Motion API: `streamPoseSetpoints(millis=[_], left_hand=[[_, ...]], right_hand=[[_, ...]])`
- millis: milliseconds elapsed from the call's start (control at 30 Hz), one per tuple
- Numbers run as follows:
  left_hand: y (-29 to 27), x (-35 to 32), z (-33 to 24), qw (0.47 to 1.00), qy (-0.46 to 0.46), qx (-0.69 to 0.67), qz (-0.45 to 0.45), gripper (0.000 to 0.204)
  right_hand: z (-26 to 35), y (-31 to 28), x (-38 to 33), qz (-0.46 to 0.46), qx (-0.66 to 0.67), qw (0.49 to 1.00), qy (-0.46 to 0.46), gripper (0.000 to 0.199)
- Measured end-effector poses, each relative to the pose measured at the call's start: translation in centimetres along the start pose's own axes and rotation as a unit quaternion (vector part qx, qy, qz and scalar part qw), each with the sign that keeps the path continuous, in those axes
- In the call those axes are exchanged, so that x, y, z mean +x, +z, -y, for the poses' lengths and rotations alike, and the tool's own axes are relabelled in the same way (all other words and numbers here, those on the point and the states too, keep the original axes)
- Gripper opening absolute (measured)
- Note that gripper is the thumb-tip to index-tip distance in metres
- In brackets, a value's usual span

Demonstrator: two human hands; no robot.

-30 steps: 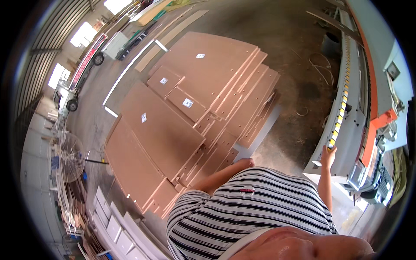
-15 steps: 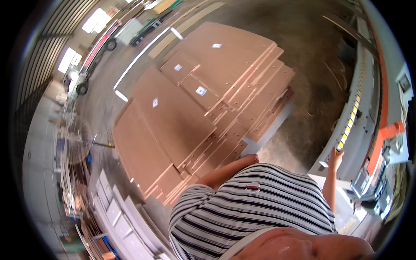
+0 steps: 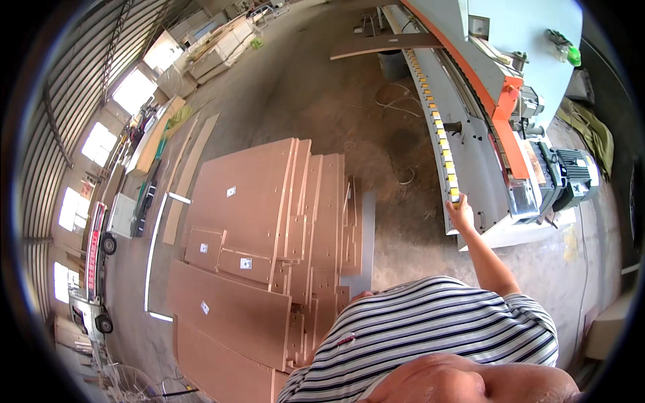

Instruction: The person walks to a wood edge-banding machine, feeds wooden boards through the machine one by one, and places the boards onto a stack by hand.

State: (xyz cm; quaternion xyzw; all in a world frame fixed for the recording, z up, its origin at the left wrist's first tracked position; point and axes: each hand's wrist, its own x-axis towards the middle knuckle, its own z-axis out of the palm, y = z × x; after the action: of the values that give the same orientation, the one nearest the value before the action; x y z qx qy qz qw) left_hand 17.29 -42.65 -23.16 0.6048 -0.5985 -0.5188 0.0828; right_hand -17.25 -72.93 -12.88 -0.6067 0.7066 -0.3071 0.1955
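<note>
My right hand [image 3: 461,213] is closed around the near end of a roller rail [image 3: 443,151], a row of yellow and white pieces along the edge of a long grey machine [image 3: 480,144]. My left hand [image 3: 363,295] barely shows beside my striped shirt, close to the stack of brown panels [image 3: 235,201]; its fingers are hidden. The panels lie in uneven layers, some with small white labels and drilled holes. A grey sheet [image 3: 367,235] sticks out on the stack's right side.
An orange guard [image 3: 508,127] and a dark motor [image 3: 574,176] are on the machine. Across its far end lies a brown board [image 3: 383,46]. Loose cable [image 3: 400,101] is on the floor. A flatbed vehicle [image 3: 93,269] stands far left, near a white frame [image 3: 149,248] on the floor.
My view has swung right, so the machine shows more fully and the panel stack sits lower left. My right hand remains at the rail's near end; less of my left hand shows.
</note>
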Motion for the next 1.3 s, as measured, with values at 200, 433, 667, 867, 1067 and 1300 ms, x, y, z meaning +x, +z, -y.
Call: streamPoseSetpoints(millis=[200,433,667,867,1067,1300], left_hand=[[-0.8,0.0,-0.1,1.000,0.002,0.004,0.007,0.018],[-1.3,-0.1,-0.3,1.000,0.004,0.004,0.007,0.018],[-1.6,-0.1,-0.3,1.000,0.007,0.004,0.005,0.018],[-1.8,0.3,-0.5,1.000,0.009,0.005,0.009,0.018],[-2.0,0.7,-1.1,1.000,0.015,0.006,0.002,0.018],[-3.1,2.1,-3.0,0.998,0.053,0.009,-0.031,0.018]], right_hand=[[0.6,0.3,-0.4,-0.015,0.011,1.000,0.013,0.056],[0.4,0.3,-0.1,-0.012,0.016,0.999,0.036,0.057],[0.1,0.3,-0.5,-0.018,0.013,1.000,-0.008,0.057],[0.3,-0.2,-0.8,-0.018,0.020,1.000,0.004,0.058],[0.5,-0.8,-2.1,-0.014,0.067,0.998,-0.002,0.050],[1.6,-4.3,-4.7,0.052,0.206,0.976,0.057,0.044]])
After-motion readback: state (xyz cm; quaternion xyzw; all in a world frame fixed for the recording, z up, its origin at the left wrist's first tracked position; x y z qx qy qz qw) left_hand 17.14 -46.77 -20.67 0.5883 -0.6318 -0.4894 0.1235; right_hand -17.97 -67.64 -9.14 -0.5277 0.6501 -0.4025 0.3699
